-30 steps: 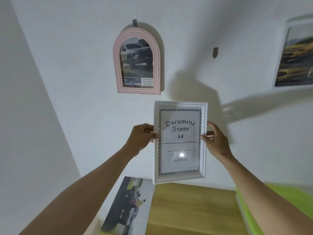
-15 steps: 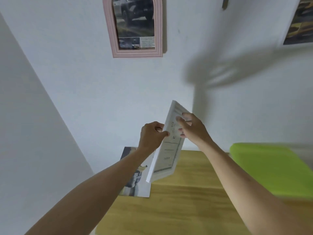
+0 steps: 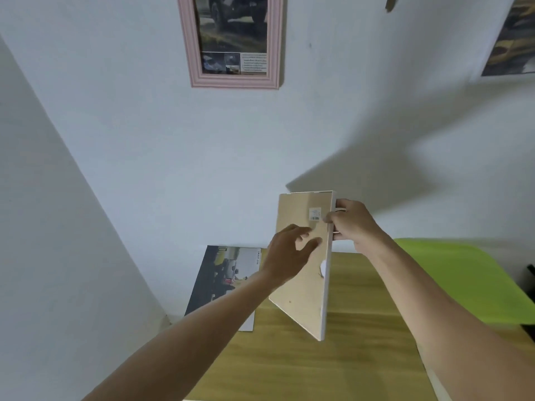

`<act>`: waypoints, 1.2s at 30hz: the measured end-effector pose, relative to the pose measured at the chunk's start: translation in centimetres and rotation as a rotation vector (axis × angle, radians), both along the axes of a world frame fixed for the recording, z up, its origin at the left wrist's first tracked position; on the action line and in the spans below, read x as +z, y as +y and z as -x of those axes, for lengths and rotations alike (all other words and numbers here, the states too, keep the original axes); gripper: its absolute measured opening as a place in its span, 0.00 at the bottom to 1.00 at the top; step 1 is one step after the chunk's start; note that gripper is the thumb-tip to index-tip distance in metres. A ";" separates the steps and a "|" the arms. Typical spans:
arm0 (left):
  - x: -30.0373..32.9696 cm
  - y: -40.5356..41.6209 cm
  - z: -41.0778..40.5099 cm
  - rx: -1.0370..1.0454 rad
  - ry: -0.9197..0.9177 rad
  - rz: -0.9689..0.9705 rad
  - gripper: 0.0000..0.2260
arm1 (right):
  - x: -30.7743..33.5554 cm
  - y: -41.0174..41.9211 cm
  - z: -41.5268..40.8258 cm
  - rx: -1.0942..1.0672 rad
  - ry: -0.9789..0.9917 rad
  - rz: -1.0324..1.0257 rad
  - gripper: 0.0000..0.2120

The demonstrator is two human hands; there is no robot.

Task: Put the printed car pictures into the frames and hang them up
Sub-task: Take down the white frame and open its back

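Note:
I hold a white A4 picture frame (image 3: 304, 285) above the wooden table, turned so its tan backing board faces me. My right hand (image 3: 351, 224) grips the frame's right edge near the top. My left hand (image 3: 289, 253) hovers against the backing board with fingers spread and relaxed. A printed car picture (image 3: 223, 279) lies flat on the table's left end, partly behind my left forearm. On the wall hangs a pink arched frame (image 3: 233, 79) with a car picture in it.
The wooden table (image 3: 362, 357) stands against the white wall. A lime-green box (image 3: 469, 282) sits on its right side. Another framed car picture (image 3: 512, 47) hangs at the upper right, with a wall hook (image 3: 390, 2) between the two hung frames.
The frame has been brought down from the wall and turned over, its back now facing me. My left hand let go of its edge and now lies open at the backing. The view tilted down.

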State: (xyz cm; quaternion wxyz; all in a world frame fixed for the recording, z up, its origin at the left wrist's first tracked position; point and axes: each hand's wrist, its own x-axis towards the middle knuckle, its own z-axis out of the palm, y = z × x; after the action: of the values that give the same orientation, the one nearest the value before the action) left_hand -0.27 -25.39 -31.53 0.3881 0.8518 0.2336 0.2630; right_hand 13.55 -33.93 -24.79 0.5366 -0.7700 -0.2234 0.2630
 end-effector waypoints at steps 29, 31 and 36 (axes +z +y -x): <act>-14.5 5.7 0.5 0.519 0.406 0.765 0.17 | -21.8 -2.4 -6.9 0.058 0.311 0.387 0.26; -15.5 5.4 0.0 0.559 0.414 0.704 0.14 | -22.8 -2.5 -6.7 0.015 0.262 0.413 0.23; -17.1 3.9 -0.6 0.591 0.522 0.597 0.10 | -25.1 -2.2 -5.7 -0.066 0.200 0.420 0.20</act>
State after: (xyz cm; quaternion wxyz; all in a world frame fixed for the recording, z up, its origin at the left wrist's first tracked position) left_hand 0.38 -21.51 -48.59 0.4528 0.6382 0.6196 0.0613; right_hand 19.28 -36.11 -49.86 0.3925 -0.8418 -0.0841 0.3609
